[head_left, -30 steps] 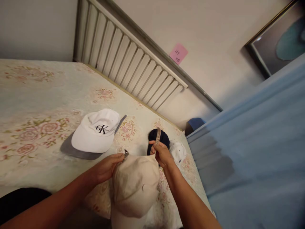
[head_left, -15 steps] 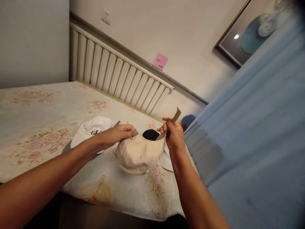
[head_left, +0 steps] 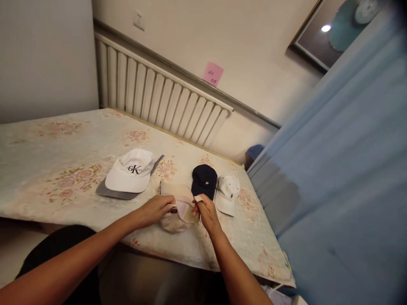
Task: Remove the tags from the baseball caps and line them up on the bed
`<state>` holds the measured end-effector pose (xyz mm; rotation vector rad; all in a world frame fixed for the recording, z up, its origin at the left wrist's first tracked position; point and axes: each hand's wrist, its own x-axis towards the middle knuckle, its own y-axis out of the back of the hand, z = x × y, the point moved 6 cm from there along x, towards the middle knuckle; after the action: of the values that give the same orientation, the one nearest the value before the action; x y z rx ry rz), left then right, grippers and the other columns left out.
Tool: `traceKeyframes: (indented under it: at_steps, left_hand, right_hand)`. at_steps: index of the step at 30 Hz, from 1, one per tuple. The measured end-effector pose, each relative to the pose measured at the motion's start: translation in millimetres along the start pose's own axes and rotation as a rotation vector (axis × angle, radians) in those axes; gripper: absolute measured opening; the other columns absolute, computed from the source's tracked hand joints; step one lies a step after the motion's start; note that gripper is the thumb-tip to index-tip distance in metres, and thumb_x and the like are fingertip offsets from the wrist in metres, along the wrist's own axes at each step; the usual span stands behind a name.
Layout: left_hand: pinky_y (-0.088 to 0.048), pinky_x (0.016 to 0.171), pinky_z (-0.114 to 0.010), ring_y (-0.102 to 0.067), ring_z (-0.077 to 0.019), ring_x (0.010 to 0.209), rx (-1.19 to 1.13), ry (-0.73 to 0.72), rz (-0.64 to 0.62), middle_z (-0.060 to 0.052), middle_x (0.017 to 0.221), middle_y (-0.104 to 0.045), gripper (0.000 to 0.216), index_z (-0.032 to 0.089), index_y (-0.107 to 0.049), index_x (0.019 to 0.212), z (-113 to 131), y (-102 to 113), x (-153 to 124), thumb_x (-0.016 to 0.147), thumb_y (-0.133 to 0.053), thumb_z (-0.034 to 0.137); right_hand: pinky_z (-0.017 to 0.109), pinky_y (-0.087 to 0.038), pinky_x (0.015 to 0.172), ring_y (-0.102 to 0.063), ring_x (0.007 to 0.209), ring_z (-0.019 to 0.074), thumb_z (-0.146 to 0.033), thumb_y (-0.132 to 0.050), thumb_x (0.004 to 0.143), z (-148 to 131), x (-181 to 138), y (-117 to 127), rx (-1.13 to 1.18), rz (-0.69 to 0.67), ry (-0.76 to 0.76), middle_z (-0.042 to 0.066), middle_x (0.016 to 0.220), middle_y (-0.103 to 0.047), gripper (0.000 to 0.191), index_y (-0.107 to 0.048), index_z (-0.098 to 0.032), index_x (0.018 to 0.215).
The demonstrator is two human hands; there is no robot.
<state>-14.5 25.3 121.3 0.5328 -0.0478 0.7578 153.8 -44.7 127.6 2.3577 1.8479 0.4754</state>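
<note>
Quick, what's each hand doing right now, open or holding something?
Left hand: closed, holding one edge of the beige cap.
Right hand: closed, pinching the same cap's strap at the other side.

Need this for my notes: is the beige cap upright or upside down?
Upside down: the beige cap opens upward, its inside showing above the crown.

This seems a home: a radiator (head_left: 165,94) stands along the far wall (head_left: 254,51), flowered cloth (head_left: 104,135) spreads nearer, and a blue curtain (head_left: 343,169) and framed picture (head_left: 318,38) hang at right.
</note>
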Motion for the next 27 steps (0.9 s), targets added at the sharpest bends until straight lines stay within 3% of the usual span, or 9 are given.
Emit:
traceKeyframes:
  at_steps: [5,10,16,21,27]
  left_hand:
    - [-0.031,0.060,-0.023,-0.051,-0.0170,0.062,-0.001,0.062,-0.008,0.001,0.061,-0.059,0.012,0.020,-0.060,0.063,11.2,-4.0,-9.8,0.076,-0.058,0.022]
    - [-0.032,0.059,-0.023,-0.051,-0.0162,0.062,-0.057,0.074,-0.041,0.001,0.061,-0.061,0.010,0.020,-0.061,0.063,14.8,-8.9,-11.4,0.072,-0.056,0.019]
    - [-0.033,0.062,-0.024,-0.051,-0.0165,0.066,0.089,0.079,-0.069,0.002,0.064,-0.057,0.012,0.018,-0.056,0.069,8.7,-15.5,-11.3,0.075,-0.049,0.027]
    - [-0.033,0.061,-0.024,-0.047,-0.0152,0.065,0.121,0.073,-0.068,0.003,0.064,-0.051,0.021,0.018,-0.051,0.069,11.1,-16.4,-9.7,0.078,-0.048,0.037]
    - [-0.034,0.060,-0.025,-0.049,-0.0151,0.065,0.147,0.051,-0.055,0.003,0.065,-0.051,0.020,0.018,-0.053,0.073,17.2,-17.7,-9.4,0.082,-0.047,0.035]
  right_hand:
    - [0.023,-0.038,0.052,-0.047,0.050,0.0118,-0.027,-0.045,0.082,0.8,-16.4,-25.1,-0.037,-0.045,-0.025,-0.006,0.053,-0.049,0.017,-0.060,-0.021,0.078]
    - [0.022,-0.034,0.053,-0.046,0.055,0.0119,-0.028,-0.050,0.080,6.8,-19.7,-43.7,-0.103,-0.105,-0.056,-0.005,0.055,-0.049,0.016,-0.063,-0.020,0.073]
    - [0.022,-0.033,0.047,-0.042,0.048,0.0108,-0.033,-0.052,0.080,9.3,-25.8,-46.4,0.022,-0.167,-0.134,-0.006,0.050,-0.045,0.020,-0.056,-0.019,0.066]
    - [0.021,-0.036,0.056,-0.047,0.059,0.0108,-0.025,-0.064,0.070,-11.4,-29.6,-45.5,-0.145,-0.152,0.031,-0.005,0.063,-0.054,0.008,-0.062,-0.018,0.072]
    - [0.023,-0.038,0.063,-0.052,0.065,0.0128,-0.020,-0.061,0.071,-14.0,-29.1,-43.6,-0.189,-0.108,0.107,-0.003,0.068,-0.060,0.005,-0.064,-0.018,0.074]
